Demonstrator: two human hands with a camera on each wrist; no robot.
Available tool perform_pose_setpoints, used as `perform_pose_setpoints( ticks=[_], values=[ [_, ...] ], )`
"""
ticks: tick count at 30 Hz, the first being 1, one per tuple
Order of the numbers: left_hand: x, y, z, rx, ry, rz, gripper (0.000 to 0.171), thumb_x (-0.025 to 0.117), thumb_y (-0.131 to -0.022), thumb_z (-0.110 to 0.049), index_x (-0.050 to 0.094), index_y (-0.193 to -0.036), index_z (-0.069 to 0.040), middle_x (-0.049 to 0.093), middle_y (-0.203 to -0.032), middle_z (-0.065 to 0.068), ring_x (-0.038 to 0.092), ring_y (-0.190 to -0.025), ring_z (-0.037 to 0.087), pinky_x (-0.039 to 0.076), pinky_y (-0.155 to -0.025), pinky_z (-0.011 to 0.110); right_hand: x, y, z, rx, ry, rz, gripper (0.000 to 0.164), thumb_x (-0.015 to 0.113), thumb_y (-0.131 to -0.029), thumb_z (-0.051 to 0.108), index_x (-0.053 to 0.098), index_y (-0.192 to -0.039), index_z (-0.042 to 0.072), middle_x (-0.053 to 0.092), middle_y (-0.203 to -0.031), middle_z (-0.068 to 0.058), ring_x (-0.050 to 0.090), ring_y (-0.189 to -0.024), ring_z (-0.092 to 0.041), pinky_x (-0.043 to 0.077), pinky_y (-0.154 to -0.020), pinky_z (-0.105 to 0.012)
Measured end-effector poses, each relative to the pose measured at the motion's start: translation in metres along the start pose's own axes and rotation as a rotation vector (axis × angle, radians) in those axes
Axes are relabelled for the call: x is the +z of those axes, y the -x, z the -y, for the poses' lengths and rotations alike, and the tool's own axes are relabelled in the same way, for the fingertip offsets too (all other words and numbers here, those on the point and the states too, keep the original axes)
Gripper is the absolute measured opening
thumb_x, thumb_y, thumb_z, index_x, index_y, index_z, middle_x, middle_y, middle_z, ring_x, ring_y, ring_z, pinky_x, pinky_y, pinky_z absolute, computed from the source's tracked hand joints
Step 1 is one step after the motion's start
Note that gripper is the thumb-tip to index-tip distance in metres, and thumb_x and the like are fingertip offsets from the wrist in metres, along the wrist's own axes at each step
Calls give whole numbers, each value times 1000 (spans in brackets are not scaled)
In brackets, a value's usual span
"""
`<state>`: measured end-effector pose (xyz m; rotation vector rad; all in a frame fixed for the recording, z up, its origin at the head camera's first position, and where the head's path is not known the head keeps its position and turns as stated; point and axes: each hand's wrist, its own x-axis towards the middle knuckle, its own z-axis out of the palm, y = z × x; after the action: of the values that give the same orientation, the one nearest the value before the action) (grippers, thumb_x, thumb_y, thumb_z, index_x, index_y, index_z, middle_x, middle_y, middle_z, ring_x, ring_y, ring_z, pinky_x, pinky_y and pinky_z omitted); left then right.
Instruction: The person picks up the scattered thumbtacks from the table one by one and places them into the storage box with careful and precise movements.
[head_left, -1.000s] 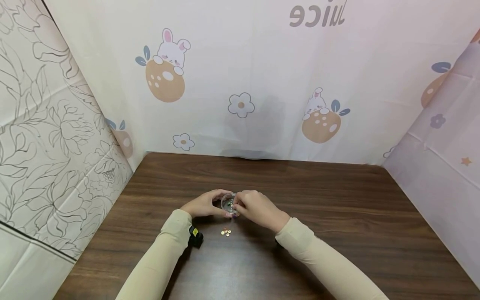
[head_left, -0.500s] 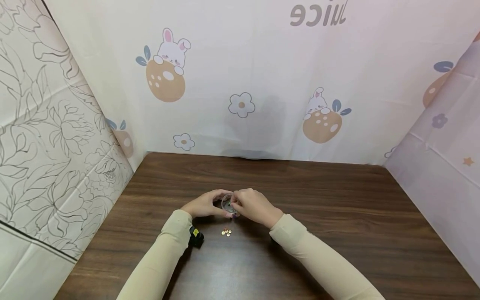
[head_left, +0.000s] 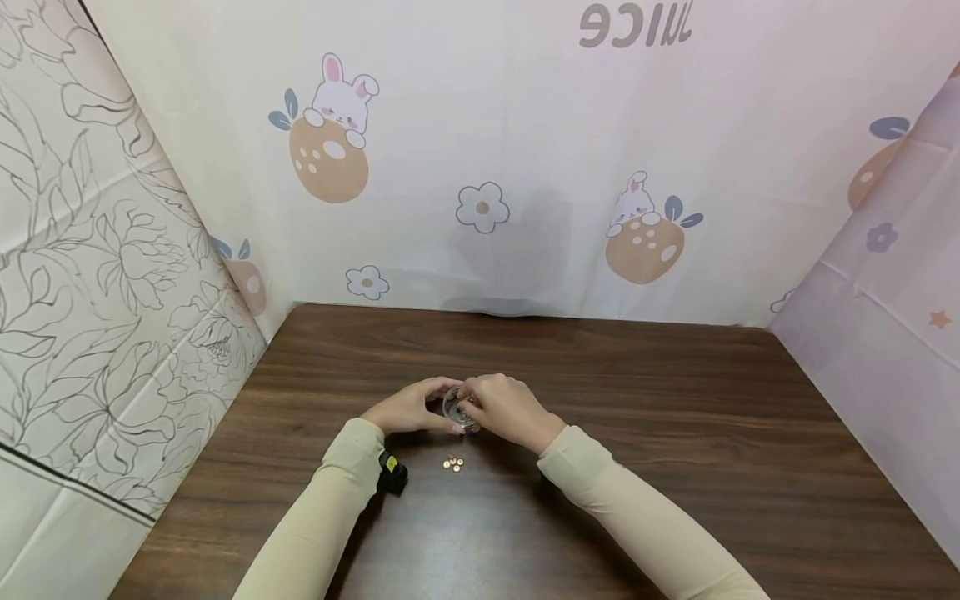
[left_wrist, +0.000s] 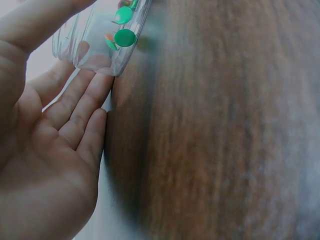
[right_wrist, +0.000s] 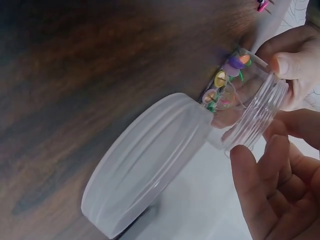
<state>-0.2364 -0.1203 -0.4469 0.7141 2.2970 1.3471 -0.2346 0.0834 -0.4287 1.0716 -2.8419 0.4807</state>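
A clear plastic jar (right_wrist: 250, 100) stands on the table with its mouth uncovered. Colourful thumbtacks (left_wrist: 124, 37), green, purple, yellow and orange among them, lie at its bottom. My left hand (head_left: 408, 408) grips the jar from the side, thumb on the near wall and fingers round the far one. Bent fingers of my right hand (head_left: 510, 412) are at the jar's mouth, partly inside it; I cannot tell whether they pinch a thumbtack. Nearer me on the table lies a small group of loose thumbtacks (head_left: 453, 463).
In the right wrist view a translucent screw lid (right_wrist: 145, 165) lies close beside the jar; my right hand hides it in the head view. The dark wooden table (head_left: 675, 433) has printed curtains (head_left: 555, 167) behind it and at both sides. A black camera (head_left: 392, 473) sits at my left wrist.
My right hand has shifted slightly left, its fingers now further over the jar's mouth. The left hand, jar and loose thumbtacks have stayed in place.
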Motion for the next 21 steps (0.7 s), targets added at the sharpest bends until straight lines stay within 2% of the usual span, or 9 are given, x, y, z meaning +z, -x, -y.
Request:
perform_pose_setpoints(
  ticks=[5, 14, 21],
  values=[
    [0, -1, 3, 2, 11, 10, 69, 77, -77, -23, 43, -137, -15, 53, -129, 6, 47, -117, 22, 39, -100, 49, -3, 6, 2, -16, -32, 9, 13, 57, -90, 19, 67, -99, 14, 57, -64, 10, 45, -48, 1, 41, -42, -19],
    [3, -12, 30, -7, 2, -12, 72, 80, -73, -32, 43, -135, -25, 54, -126, -3, 49, -112, 11, 41, -98, 45, -4, 13, 6, -73, -56, -7, 7, 59, -88, 18, 65, -92, 19, 56, -66, 12, 47, -52, 0, 42, -44, -20],
    [1, -14, 33, 15, 2, 6, 73, 79, -73, -34, 43, -136, -25, 54, -127, -4, 49, -112, 8, 42, -98, 43, -4, 17, 8, -112, -59, -2, 4, 63, -88, 21, 64, -90, 18, 57, -70, 13, 46, -53, 2, 42, -46, -18]
  ],
)
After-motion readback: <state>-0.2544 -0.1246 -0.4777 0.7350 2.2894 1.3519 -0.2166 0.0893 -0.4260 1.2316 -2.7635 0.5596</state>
